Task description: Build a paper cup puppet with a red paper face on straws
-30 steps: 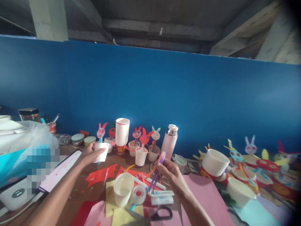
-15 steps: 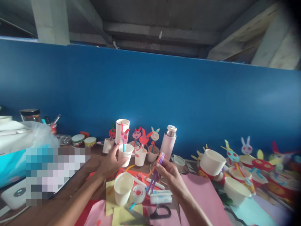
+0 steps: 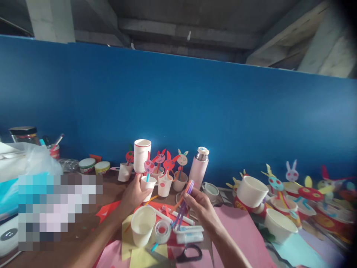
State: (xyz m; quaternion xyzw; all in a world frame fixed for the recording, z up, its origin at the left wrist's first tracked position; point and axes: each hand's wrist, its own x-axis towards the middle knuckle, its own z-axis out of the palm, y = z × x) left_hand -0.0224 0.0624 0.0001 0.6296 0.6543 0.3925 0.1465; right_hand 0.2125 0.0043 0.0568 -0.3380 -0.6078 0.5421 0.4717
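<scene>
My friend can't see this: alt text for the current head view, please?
The left hand holds a white paper cup with a pink rabbit figure; the right hand grips orange and purple straws, over a table littered with colored paper.

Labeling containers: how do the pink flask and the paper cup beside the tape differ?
The flask is pink with a metallic neck; the paper cup is plain off-white.
The flask is slim and lidded; the paper cup is squat and open.
The flask stands farther back than the paper cup.
Both stand upright, unheld.
</scene>
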